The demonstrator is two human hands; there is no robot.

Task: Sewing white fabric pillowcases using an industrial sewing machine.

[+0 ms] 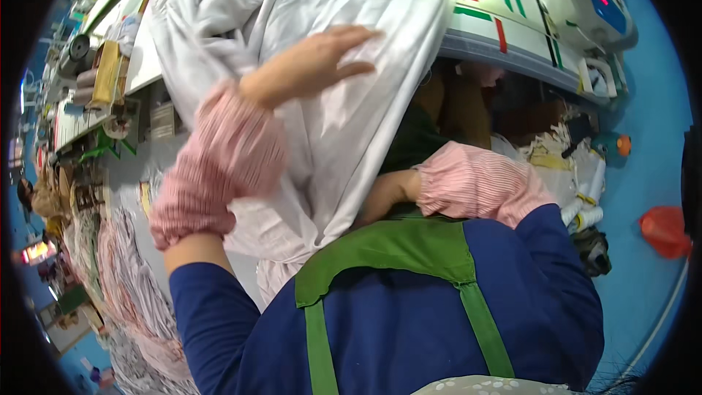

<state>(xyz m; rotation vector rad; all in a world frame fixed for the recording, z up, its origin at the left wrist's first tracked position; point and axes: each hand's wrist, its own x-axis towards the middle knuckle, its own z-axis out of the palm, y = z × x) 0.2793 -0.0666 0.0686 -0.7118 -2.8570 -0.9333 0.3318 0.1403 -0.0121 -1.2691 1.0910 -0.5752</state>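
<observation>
White cloth [333,128] is draped over the tabletop [526,25] and down to the lap, bunched into folds at upper left. Left hand [314,64] is held above the cloth's middle, slightly motion-blurred; its grip is spread, fingers stretched out toward the right, thumb set well apart from them, nothing pinched. Whether the cloth is touched by the palm can't be told. Right hand [382,196] is placed low at the cloth's right edge, close to the green apron [387,238]; its fingers are hidden, so whether its grip is spread or pinching cloth can't be told. Both forearms are covered by pink striped sleeve covers [479,179]. A blue-and-white sewing machine [585,0] with a red-lit display is mounted at upper right, well apart from both hands; green and red strips are stuck on the tabletop beside it. Pale fabric [128,271] is heaped at far left. An orange-red bag [664,230] is seen on the blue floor [647,168] at right.
</observation>
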